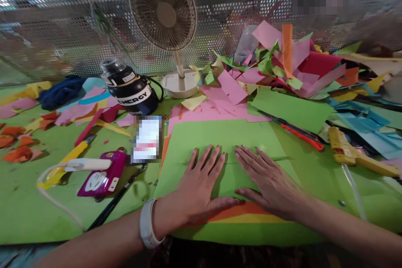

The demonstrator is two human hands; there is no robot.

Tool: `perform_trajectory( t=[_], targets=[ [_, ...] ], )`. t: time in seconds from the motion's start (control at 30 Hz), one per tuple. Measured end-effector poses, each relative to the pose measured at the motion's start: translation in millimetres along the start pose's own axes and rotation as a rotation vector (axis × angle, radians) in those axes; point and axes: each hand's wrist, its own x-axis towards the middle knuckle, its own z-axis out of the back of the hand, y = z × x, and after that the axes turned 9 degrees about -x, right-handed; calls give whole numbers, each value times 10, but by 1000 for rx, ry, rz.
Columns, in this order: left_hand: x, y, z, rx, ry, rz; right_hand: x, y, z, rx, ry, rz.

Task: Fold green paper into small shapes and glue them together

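Both of my hands lie flat on a green sheet of paper (188, 134), fingers pointing away from me. My left hand (202, 184), with a white band (147, 224) on its wrist, presses on the sheet's middle, fingers spread. Beside it my right hand (264, 178) rests at a slant, fingers slightly apart; the two thumbs come close together. A crease or slit runs across the green sheet by the fingertips. Beneath it, the edges of orange paper (238, 211) and yellow paper (257, 218) show on the near side. Pink paper (194, 113) sticks out at the far side.
A fan (166, 14), a black bottle (135, 92) and a paper scrap heap (273, 63) stand behind. Left lie a phone (146, 140), a purple power bank (105, 173) and a yellow cutter (73, 155). Right are red-handled scissors (298, 132) and a yellow glue gun (351, 150).
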Motion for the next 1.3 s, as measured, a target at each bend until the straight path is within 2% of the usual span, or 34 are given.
perform_trajectory(
  t=[0.27,0.5,0.73,0.97,1.17,1.3],
  targets=[
    [-11,59,-103,55,-99,-62,67,97,163,49,183,-81],
    [-14,126,-170,119,-154,-121,72,133,161,95,162,-112],
    [-20,130,-167,142,-168,-139,-35,-47,170,67,144,-136],
    [-52,137,-122,161,-142,-121,-346,-306,245,-52,162,-234],
    [-271,295,-79,178,-178,-45,-520,-373,261,-115,165,-298],
    [-433,476,-49,241,-202,-78,-519,-384,315,-110,196,-307]
  ],
)
